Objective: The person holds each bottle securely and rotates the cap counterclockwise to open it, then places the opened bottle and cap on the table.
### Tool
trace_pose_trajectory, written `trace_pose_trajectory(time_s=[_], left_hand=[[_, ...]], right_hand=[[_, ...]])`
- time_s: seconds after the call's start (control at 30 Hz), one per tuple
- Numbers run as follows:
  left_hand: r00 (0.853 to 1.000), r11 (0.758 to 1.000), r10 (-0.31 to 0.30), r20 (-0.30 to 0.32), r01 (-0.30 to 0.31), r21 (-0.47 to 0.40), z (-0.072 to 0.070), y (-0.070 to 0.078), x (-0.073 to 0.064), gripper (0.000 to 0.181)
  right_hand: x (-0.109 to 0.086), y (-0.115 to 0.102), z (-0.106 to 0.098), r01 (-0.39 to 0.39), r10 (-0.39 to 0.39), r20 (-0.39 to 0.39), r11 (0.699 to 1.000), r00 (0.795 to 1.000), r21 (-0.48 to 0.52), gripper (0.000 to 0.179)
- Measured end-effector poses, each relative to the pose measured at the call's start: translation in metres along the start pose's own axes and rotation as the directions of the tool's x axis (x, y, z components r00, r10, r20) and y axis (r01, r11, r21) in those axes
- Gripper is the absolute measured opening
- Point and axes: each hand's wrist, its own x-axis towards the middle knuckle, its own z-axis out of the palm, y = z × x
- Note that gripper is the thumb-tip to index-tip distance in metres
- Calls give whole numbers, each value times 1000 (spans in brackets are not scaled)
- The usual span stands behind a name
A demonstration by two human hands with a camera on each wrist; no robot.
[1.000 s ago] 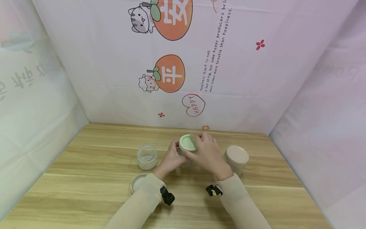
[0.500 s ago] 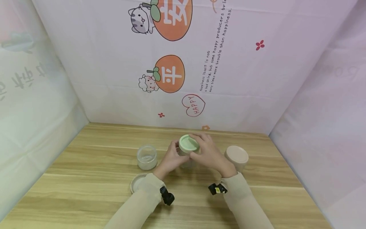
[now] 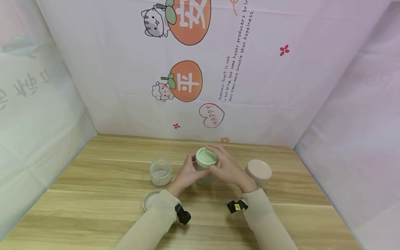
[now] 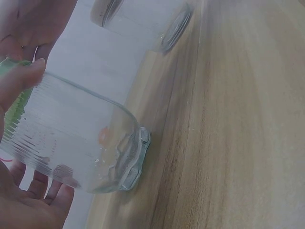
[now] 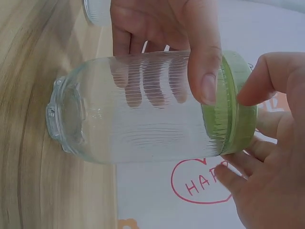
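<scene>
A clear ribbed glass jar (image 5: pixel 157 109) with a green screw lid (image 3: pixel 207 157) stands upright near the back of the table; whether its base touches the wood I cannot tell. My left hand (image 3: pixel 186 174) grips the glass body just below the lid, the thumb (image 5: pixel 206 78) on the near side and the fingers round the far side. With my right hand (image 3: pixel 229 168) I hold the lid's rim between curled thumb and fingers. Part of the jar's body is hidden behind both hands in the head view.
Left of the hands is a short clear glass jar (image 3: pixel 160 172) without a lid. A round pale lid (image 3: pixel 150 200) lies nearer, partly behind the left sleeve. To the right stands a jar with a pinkish-beige lid (image 3: pixel 259 169). Printed cloth walls (image 3: pixel 131 114) surround the table.
Earlier, my right hand lay further across the green lid; it has turned and drawn back to the lid's right side, its wrist shifting right. My left hand has stayed on the jar.
</scene>
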Motion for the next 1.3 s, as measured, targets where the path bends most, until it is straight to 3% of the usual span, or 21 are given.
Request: trace_pose_trajectory(time_s=[0.17, 0.33, 0.47, 0.67, 1.07, 1.3], left_hand=[[1000, 1000, 2, 5, -2, -7, 0, -1, 1, 89], [1000, 1000, 13, 8, -13, -17, 0, 0, 1, 89], [1000, 1000, 17, 2, -17, -8, 0, 0, 2, 85], [1000, 999, 16, 5, -16, -28, 1, -3, 3, 81], [1000, 997, 16, 6, -15, -79, 2, -2, 4, 82], [1000, 999, 10, 1, -10, -52, 2, -2, 3, 80]], right_hand=[[-1, -6, -1, 6, -6, -13, 1000, 1000, -14, 74], [-1, -15, 1, -17, 8, -66, 990, 998, -142, 73], [-1, -20, 6, -88, 61, -116, 966, 991, -243, 75], [-3, -26, 12, -175, 118, -189, 932, 975, -318, 85], [-4, -32, 17, -212, 101, -238, 837, 966, -504, 91], [-3, -29, 18, -188, 74, -238, 844, 968, -501, 83]])
